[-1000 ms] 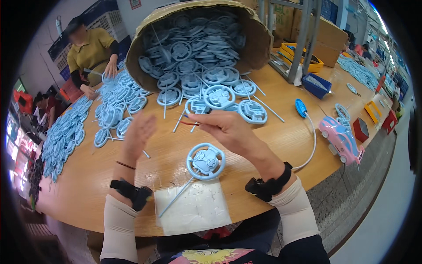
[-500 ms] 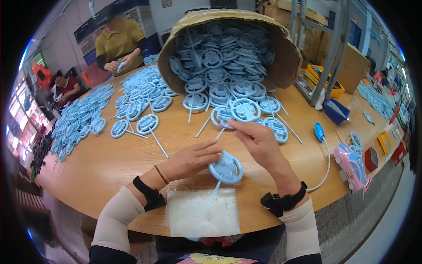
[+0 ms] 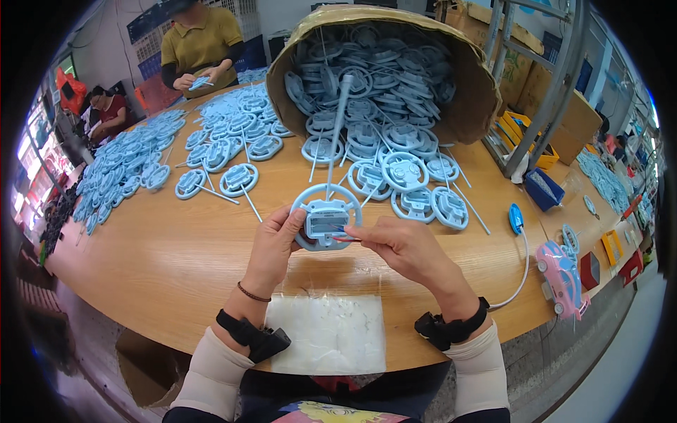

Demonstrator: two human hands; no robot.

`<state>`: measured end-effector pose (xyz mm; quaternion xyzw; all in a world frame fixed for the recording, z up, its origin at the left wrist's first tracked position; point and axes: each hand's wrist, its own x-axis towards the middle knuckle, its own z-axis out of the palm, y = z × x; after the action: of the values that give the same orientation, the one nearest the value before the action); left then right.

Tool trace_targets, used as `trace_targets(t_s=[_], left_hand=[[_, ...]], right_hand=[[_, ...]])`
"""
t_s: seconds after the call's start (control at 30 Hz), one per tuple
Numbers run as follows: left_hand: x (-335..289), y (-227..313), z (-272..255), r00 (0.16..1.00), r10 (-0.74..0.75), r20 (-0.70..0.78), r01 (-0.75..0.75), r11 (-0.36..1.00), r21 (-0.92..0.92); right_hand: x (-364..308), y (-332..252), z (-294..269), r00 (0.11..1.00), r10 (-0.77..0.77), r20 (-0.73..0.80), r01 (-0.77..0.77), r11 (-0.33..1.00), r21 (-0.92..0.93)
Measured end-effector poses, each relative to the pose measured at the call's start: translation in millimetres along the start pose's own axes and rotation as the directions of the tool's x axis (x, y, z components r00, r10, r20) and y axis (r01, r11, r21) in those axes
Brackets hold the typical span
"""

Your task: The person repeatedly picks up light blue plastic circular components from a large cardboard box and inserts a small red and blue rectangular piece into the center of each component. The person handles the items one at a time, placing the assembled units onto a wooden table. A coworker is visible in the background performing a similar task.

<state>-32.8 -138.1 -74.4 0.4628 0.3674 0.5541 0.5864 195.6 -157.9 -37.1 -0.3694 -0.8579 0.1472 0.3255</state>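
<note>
My left hand [image 3: 276, 236] is closed on the left rim of a light blue toy steering wheel [image 3: 326, 204], thumb on top. The wheel is held above the table, its face with a rectangular recess turned toward me. A long thin blue stem [image 3: 339, 127] points up and away from it. At the lower right of the recess, my right hand [image 3: 395, 243] pinches a thin reddish strand, too small to identify. On the table below lies a whitish sheet in clear plastic [image 3: 326, 338].
A large carton [image 3: 486, 99] on its side spills similar wheels toward me. Heaps of wheels [image 3: 127, 176] lie at the left; a co-worker [image 3: 201, 46] handles one beyond. At the right are a blue bin [image 3: 541, 189], a corded blue piece [image 3: 516, 218] and a pink toy car [image 3: 560, 278].
The wheel has been raised from near the sheet and turned, so its stem now points away. My left hand has gripped its rim; my right hand has come down to its recess.
</note>
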Motion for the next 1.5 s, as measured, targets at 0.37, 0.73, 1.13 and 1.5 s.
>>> trace_targets(t_s=[0.37, 0.73, 1.13, 1.5], left_hand=[[-7.0, -2.3, 7.9, 0.997, -0.078, 0.019, 0.079, 0.995, -0.068], [0.1, -16.2, -6.7, 0.986, -0.086, 0.146, 0.099, 0.992, -0.084], [-10.5, -14.4, 13.6, 0.942, -0.122, 0.314, 0.22, 0.927, -0.302], [51.4, -5.7, -65.8, 0.995, 0.018, 0.096, 0.01, 0.96, -0.28]], right_hand=[[1.0, 6.2, 8.3, 0.998, -0.058, -0.021, 0.059, 0.998, 0.014], [-1.6, 14.4, 9.8, 0.97, -0.215, -0.114, 0.221, 0.974, 0.04], [-5.1, 11.1, 13.9, 0.979, -0.162, -0.126, 0.166, 0.986, 0.022], [0.9, 27.8, 15.8, 0.969, -0.103, -0.227, 0.161, 0.953, 0.255]])
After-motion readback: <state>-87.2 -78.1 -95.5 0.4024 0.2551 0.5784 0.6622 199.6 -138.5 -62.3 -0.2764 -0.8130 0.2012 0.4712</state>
